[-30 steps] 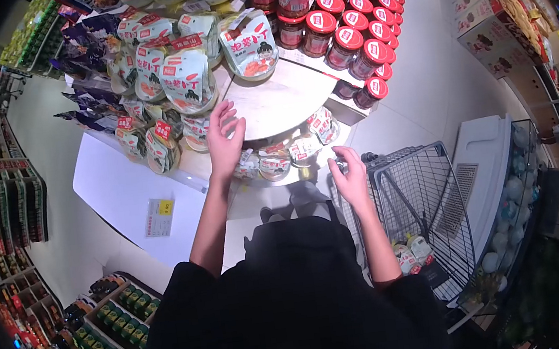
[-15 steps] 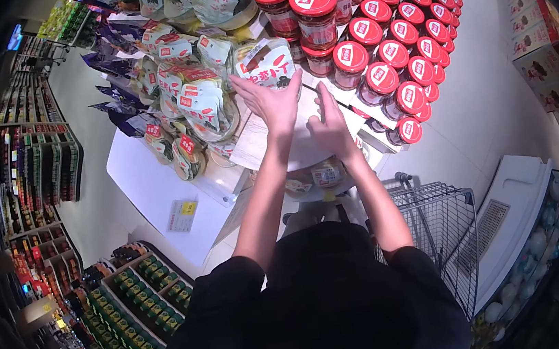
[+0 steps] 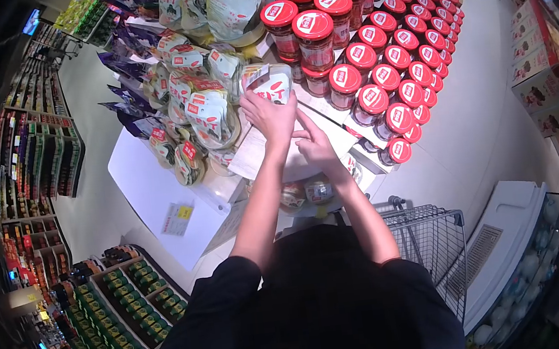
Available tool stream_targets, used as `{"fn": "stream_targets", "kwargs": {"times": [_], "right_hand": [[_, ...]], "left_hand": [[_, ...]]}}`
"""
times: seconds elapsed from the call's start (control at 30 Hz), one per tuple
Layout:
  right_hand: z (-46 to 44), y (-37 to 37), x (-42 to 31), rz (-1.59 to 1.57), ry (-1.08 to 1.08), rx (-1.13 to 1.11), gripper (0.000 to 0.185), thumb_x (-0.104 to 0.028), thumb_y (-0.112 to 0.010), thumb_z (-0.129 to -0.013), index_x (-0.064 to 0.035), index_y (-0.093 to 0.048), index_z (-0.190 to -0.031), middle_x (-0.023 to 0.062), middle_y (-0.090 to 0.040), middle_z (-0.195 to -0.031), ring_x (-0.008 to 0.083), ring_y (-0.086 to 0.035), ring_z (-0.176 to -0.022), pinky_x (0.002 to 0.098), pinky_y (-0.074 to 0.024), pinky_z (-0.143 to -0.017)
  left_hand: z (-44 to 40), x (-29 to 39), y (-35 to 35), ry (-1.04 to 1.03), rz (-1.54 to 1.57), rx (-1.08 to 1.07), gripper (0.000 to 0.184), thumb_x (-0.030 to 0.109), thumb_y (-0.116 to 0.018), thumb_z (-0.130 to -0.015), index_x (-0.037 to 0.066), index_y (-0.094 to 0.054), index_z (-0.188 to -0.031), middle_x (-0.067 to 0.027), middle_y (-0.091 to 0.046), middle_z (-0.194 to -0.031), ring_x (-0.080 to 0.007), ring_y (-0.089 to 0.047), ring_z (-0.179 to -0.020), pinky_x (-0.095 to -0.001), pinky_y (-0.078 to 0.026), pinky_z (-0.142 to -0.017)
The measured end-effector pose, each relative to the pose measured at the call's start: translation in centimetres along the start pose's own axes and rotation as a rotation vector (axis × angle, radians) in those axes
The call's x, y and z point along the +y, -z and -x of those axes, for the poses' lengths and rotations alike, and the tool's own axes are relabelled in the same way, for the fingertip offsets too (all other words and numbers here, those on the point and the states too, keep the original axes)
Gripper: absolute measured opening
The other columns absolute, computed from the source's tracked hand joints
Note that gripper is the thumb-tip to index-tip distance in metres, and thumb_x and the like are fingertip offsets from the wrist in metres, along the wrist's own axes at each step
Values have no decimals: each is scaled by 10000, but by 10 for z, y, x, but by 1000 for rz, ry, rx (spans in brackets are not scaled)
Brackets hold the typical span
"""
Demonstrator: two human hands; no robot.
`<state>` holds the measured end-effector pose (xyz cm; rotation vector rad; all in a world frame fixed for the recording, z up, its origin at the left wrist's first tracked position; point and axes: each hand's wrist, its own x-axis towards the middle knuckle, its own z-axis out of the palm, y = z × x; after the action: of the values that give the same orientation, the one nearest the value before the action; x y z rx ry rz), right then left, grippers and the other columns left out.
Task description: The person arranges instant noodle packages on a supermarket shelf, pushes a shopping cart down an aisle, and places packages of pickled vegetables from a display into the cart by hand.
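Packet (image 3: 271, 84) of rounded clear plastic with a pale printed label, at the far end of a smooth, pale tabletop (image 3: 247, 154). The left hand (image 3: 272, 119) overlaps its near edge, fingers to one side and thumb to the other; whether they press cannot be told. The right hand (image 3: 316, 148), just nearer, has its index finger extended, thumb apart. Alongside: bulging packets (image 3: 210, 119) and cylindrical glass jars (image 3: 313, 29) with red lids.

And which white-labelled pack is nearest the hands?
The pack just beyond the left hand, beside the red-lidded jars: its lower part is hidden by that hand; other packs sit farther off.
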<state>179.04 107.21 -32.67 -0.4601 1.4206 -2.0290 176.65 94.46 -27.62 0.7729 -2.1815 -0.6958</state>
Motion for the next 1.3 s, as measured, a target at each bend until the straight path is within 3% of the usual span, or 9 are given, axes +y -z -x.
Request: {"fn": "stream_targets", "kwargs": {"times": [0.2, 0.37, 0.5, 0.67, 0.9, 1.07, 1.13, 1.17, 1.3], "right_hand": [[14, 4, 8, -26, 34, 66, 764, 10, -445, -807, -24, -244, -1543, 186, -469, -1439, 221, -577, -1144, 298, -497, -832], [33, 2, -2, 42, 86, 49, 1121, -191, -892, -649, -42, -237, -1546, 187, -403, -1505, 269, -475, -1304, 394, -395, -1077], [47, -5, -29, 159, 215, -1, 1143, -154, -896, -602, -34, -254, -1540, 186, -375, -1526, 260, -350, -1426, 434, -251, -1189], [67, -45, -84, 271, 212, -234, 1096, -208, -877, -630, 12, -276, -1520, 184, -412, -1497, 256, -387, -1401, 373, -280, -1170], [92, -117, -85, 355, 198, 97, 809, -357, -776, -792, 42, -412, -1395, 202, -606, -1257, 267, -586, -1184, 376, -429, -1031], [103, -144, -57, 412, 178, 197, 755, -359, -767, -807, 61, -452, -1351, 211, -643, -1179, 275, -631, -1105, 366, -470, -977], [110, -153, -50, 396, 120, 212, 646, -315, -714, -843, 36, -480, -1332, 137, -607, -1209, 186, -572, -1109, 325, -435, -986], [113, -157, -47, 433, 144, 257, 746, -361, -780, -794, 64, -470, -1323, 221, -648, -1163, 271, -645, -1080, 371, -488, -948], [132, -186, -52, 505, 130, 403, 723, -347, -796, -778, 63, -487, -1286, 221, -658, -1135, 284, -659, -1052, 371, -500, -926]], "left_hand": [[7, -4, 44, -139, 240, -36, 844, 219, -894, -608, -33, -424, -1262, -218, -487, -1202, -378, -498, -1150, -446, -408, -997], [32, -20, 75, -120, 376, -136, 834, 195, -889, -612, -11, -437, -1282, -190, -493, -1215, -345, -518, -1152, -425, -420, -997], [40, -18, 126, -90, 588, -370, 868, 209, -890, -617, -3, -421, -1315, -160, -527, -1243, -257, -537, -1169, -391, -434, -1005], [51, -28, 160, 5, 1020, -664, 984, 186, -892, -614, 7, -330, -1401, -135, -517, -1296, -202, -525, -1217, -358, -427, -1047], [44, -56, 186, 51, 1171, -843, 973, 194, -842, -658, 6, -302, -1446, -131, -479, -1344, -207, -491, -1245, -346, -383, -1074], [54, -85, 199, 145, 1232, -877, 966, 275, -817, -672, -2, -316, -1450, -137, -484, -1342, -224, -475, -1263, -360, -361, -1089], [54, -95, 204, 136, 1223, -925, 964, 292, -810, -662, -6, -330, -1443, -142, -495, -1331, -230, -483, -1254, -364, -366, -1082], [55, -99, 206, 128, 1226, -948, 965, 292, -808, -657, -8, -331, -1441, -144, -500, -1326, -231, -487, -1250, -363, -369, -1079], [61, -110, 208, 135, 1312, -1062, 947, 289, -791, -653, -19, -344, -1428, -152, -504, -1320, -231, -496, -1239, -361, -379, -1071]]}}
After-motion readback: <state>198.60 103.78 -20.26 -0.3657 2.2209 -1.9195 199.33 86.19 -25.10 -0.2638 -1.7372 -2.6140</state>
